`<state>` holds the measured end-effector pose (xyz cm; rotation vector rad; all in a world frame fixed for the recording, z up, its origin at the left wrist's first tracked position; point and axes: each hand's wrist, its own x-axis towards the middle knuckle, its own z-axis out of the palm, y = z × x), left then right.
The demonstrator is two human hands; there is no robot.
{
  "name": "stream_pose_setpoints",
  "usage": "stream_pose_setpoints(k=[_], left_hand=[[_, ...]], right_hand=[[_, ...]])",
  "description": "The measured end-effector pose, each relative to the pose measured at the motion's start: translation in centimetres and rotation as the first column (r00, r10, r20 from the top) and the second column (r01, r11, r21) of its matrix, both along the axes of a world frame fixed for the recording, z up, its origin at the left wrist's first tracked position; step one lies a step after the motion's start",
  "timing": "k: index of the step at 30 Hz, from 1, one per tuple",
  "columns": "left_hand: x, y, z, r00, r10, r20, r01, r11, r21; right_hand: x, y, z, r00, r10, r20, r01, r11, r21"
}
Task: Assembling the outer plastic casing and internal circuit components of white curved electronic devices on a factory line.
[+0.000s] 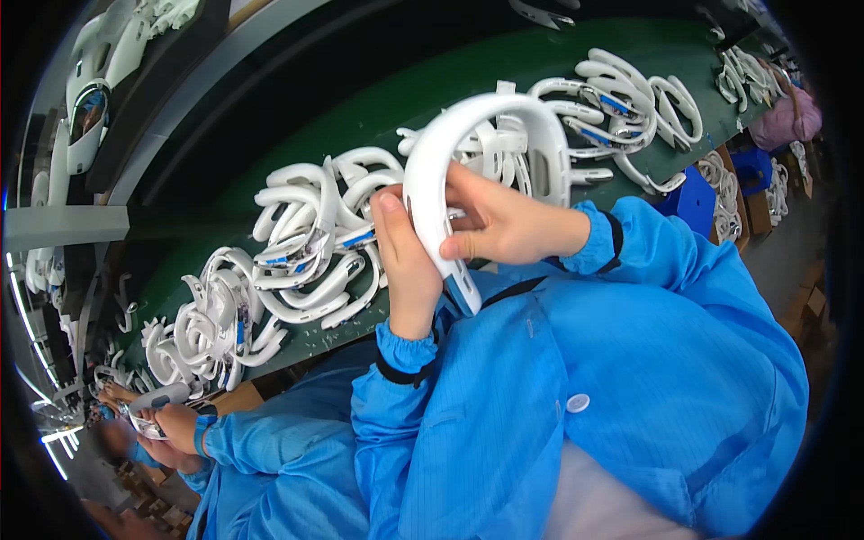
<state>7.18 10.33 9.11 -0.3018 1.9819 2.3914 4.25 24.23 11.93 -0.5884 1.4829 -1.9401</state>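
Observation:
A white, curved neck fan (430, 171) with slots along its edge is raised in front of my chest, its arch toward the far side and one end hanging down. My left hand (407, 261) presses its fingers against the outer side of the near arm of the fan. From the other side my right hand (513, 220) grips the same arm, with the thumb near the lower end and the fingers inside the curve. Behind it, partly covered, more white curved pieces (504, 148) lie on the green bench (468, 67).
Piles of similar white curved parts (301, 234) line the bench to the left, with another pile (621, 99) at the right. Blue bins (691, 200) stand beyond the bench's right end. At lower left, a co-worker's hands (180, 427) hold a white part. A pink-clothed person (787, 121) is far right.

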Motion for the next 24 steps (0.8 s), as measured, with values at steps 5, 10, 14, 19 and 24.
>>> stream_pose_setpoints(k=[5,10,14,19,24], left_hand=[[0.5,-0.4,-2.0,0.993,0.074,-0.096,-0.081,0.994,-0.077],[1.4,-0.2,-0.5,0.992,0.002,0.123,-0.039,0.954,0.299],[1.7,-0.4,-1.3,0.992,-0.073,0.104,0.029,0.927,0.373],[1.7,0.5,-1.9,0.999,0.035,0.015,-0.036,0.993,0.111],[1.3,2.4,-3.5,0.944,0.038,-0.329,-0.097,0.981,-0.166]], right_hand=[[-0.7,0.4,0.9,0.993,0.113,-0.025,-0.111,0.991,0.068],[-0.8,0.3,0.9,0.972,0.163,-0.17,-0.123,0.967,0.224],[-0.6,0.0,-0.2,0.996,-0.017,0.085,0.012,0.998,0.055],[-1.3,0.0,-1.2,0.966,-0.257,0.034,0.256,0.966,0.03],[-1.6,1.9,-1.3,0.882,-0.468,-0.045,0.47,0.871,0.144]])
